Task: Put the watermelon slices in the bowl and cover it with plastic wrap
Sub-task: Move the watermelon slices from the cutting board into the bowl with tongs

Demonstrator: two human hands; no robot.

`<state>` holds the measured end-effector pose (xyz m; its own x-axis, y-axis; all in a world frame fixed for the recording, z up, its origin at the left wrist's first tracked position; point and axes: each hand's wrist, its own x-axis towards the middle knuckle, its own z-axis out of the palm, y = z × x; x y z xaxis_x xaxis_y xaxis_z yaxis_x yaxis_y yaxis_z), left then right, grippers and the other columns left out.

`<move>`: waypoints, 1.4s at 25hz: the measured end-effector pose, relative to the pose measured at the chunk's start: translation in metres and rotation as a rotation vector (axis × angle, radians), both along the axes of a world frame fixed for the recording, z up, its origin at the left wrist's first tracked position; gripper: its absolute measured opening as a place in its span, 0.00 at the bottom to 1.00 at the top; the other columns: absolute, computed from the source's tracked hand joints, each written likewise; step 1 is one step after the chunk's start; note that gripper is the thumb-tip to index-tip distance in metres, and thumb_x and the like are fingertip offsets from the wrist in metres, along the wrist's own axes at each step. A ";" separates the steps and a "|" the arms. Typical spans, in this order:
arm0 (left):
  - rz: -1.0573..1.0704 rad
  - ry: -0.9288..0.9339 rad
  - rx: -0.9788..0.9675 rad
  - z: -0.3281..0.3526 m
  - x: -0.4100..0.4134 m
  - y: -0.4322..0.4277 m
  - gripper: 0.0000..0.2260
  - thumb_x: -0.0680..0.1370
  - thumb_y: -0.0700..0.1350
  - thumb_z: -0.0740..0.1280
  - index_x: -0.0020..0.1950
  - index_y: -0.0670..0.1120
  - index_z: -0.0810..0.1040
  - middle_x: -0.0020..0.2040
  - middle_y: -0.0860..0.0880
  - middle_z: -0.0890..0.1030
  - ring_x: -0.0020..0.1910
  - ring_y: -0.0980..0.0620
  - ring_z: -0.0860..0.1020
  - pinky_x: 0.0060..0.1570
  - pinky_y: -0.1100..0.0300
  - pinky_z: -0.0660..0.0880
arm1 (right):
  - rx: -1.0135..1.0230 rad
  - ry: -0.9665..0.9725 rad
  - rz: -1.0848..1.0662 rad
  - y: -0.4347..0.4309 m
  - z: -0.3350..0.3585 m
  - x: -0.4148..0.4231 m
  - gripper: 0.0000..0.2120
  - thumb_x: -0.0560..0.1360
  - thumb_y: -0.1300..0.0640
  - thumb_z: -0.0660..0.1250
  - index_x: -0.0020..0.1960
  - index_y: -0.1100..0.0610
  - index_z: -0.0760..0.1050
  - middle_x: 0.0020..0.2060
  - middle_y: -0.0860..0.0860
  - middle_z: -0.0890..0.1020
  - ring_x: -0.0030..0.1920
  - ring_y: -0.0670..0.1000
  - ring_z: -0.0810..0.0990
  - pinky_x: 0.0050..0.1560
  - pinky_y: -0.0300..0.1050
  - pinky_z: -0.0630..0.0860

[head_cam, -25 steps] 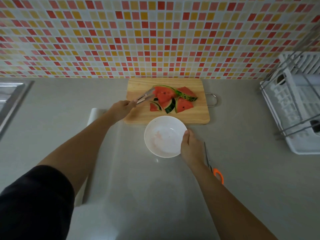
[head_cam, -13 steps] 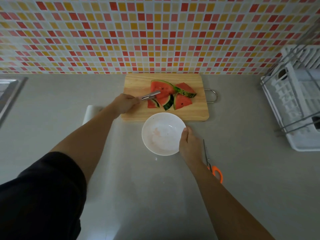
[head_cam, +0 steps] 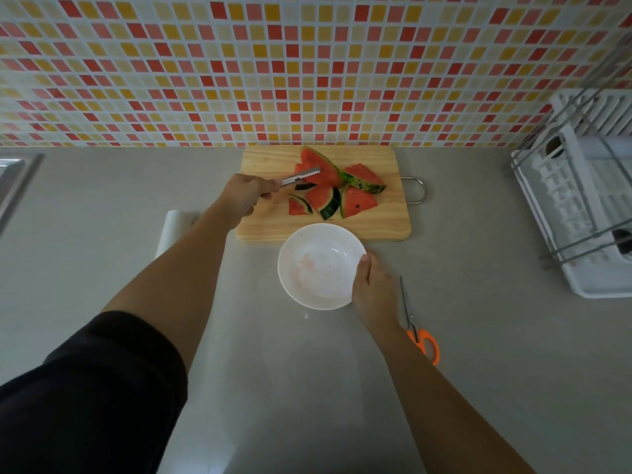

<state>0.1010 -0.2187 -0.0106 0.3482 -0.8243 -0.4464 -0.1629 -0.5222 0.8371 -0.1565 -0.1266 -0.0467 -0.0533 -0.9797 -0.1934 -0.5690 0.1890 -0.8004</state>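
Observation:
Several watermelon slices lie on a wooden cutting board at the back of the counter. My left hand grips metal tongs, whose serrated tips clamp the largest slice and tilt it up. A white bowl with pink juice smears and no slices in it sits just in front of the board. My right hand holds the bowl's right rim. A sheet of plastic wrap is spread on the counter under the bowl, and its roll lies to the left.
Orange-handled scissors lie right of my right hand. A white dish rack stands at the far right. A sink edge shows at the far left. A tiled wall rises behind the board.
The tongs have closed on the largest slice and raised its near end off the board. My right hand has stayed on the bowl's rim.

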 end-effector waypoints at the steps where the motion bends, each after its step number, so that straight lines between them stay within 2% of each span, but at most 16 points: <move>1: 0.007 0.010 -0.012 -0.001 -0.001 -0.001 0.09 0.71 0.50 0.73 0.40 0.45 0.82 0.36 0.49 0.77 0.26 0.54 0.60 0.22 0.63 0.58 | 0.000 -0.002 0.002 0.000 0.000 0.000 0.17 0.80 0.51 0.49 0.58 0.54 0.73 0.45 0.53 0.80 0.43 0.54 0.76 0.40 0.44 0.69; 4: 0.016 0.040 -0.020 -0.003 -0.008 -0.002 0.07 0.72 0.48 0.72 0.43 0.44 0.80 0.32 0.52 0.75 0.26 0.54 0.62 0.23 0.66 0.60 | 0.003 -0.008 0.012 0.001 0.001 0.000 0.17 0.80 0.50 0.48 0.58 0.53 0.72 0.43 0.51 0.79 0.42 0.52 0.76 0.38 0.43 0.68; 7: 0.058 0.044 -0.040 -0.008 -0.016 0.000 0.05 0.73 0.46 0.72 0.44 0.46 0.79 0.26 0.56 0.72 0.24 0.59 0.68 0.23 0.67 0.64 | 0.007 -0.018 0.005 0.001 0.001 0.000 0.16 0.80 0.50 0.48 0.57 0.53 0.72 0.42 0.49 0.78 0.43 0.53 0.77 0.40 0.44 0.70; 9: 0.093 0.059 -0.072 -0.011 -0.018 0.001 0.05 0.72 0.44 0.73 0.42 0.45 0.78 0.27 0.55 0.70 0.20 0.62 0.68 0.20 0.71 0.65 | 0.008 -0.013 0.010 0.002 0.001 0.000 0.16 0.80 0.50 0.48 0.57 0.52 0.72 0.42 0.49 0.78 0.43 0.53 0.77 0.39 0.43 0.69; 13: 0.096 0.093 -0.079 -0.011 -0.017 0.001 0.04 0.72 0.42 0.72 0.41 0.44 0.77 0.29 0.52 0.72 0.16 0.62 0.67 0.18 0.73 0.60 | 0.015 -0.009 0.014 0.001 0.001 0.000 0.17 0.80 0.50 0.48 0.59 0.53 0.72 0.46 0.54 0.81 0.44 0.55 0.78 0.40 0.44 0.69; 19: 0.131 0.131 -0.017 -0.012 -0.005 0.007 0.06 0.71 0.44 0.73 0.42 0.41 0.81 0.34 0.49 0.74 0.24 0.56 0.65 0.20 0.68 0.61 | 0.028 0.005 0.017 0.000 0.001 0.000 0.17 0.80 0.50 0.48 0.59 0.53 0.71 0.46 0.52 0.79 0.44 0.52 0.75 0.41 0.44 0.68; 24: 0.046 0.215 -0.062 0.000 0.017 0.040 0.06 0.73 0.44 0.72 0.42 0.40 0.83 0.32 0.49 0.73 0.22 0.58 0.62 0.19 0.66 0.58 | 0.038 -0.019 0.014 -0.001 0.003 -0.001 0.16 0.80 0.49 0.48 0.58 0.51 0.72 0.43 0.48 0.76 0.43 0.51 0.74 0.41 0.45 0.68; 28: -0.071 0.231 -0.030 0.018 0.029 0.076 0.07 0.75 0.41 0.70 0.39 0.42 0.84 0.27 0.51 0.73 0.21 0.59 0.63 0.20 0.68 0.59 | 0.048 -0.030 -0.007 -0.001 0.003 -0.001 0.17 0.79 0.49 0.47 0.55 0.51 0.72 0.42 0.51 0.78 0.44 0.55 0.75 0.41 0.45 0.67; 30: -0.178 0.167 0.022 0.026 0.027 0.092 0.07 0.73 0.40 0.71 0.36 0.43 0.86 0.25 0.52 0.74 0.21 0.59 0.64 0.20 0.68 0.59 | 0.057 -0.044 -0.023 -0.001 0.002 -0.001 0.18 0.79 0.48 0.47 0.54 0.52 0.73 0.44 0.53 0.80 0.45 0.57 0.77 0.42 0.46 0.67; 33: -0.371 -0.075 0.078 0.035 0.011 0.105 0.08 0.72 0.41 0.73 0.33 0.49 0.86 0.25 0.54 0.77 0.22 0.60 0.67 0.21 0.69 0.61 | 0.059 -0.051 -0.022 -0.001 0.001 -0.002 0.18 0.79 0.48 0.47 0.51 0.53 0.73 0.43 0.53 0.79 0.47 0.58 0.77 0.43 0.46 0.67; 35: -0.483 -0.244 0.088 0.043 0.000 0.101 0.07 0.72 0.44 0.73 0.33 0.52 0.85 0.26 0.56 0.79 0.26 0.62 0.73 0.25 0.72 0.65 | 0.052 -0.046 -0.020 -0.002 0.000 -0.002 0.18 0.79 0.48 0.47 0.52 0.54 0.73 0.46 0.55 0.80 0.48 0.58 0.77 0.44 0.46 0.67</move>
<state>0.1010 -0.1173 0.0323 0.0409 -0.8792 -0.4747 -0.5853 -0.4061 0.7017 -0.1584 -0.1287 -0.0465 -0.0628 -0.9670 -0.2471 -0.5272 0.2423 -0.8144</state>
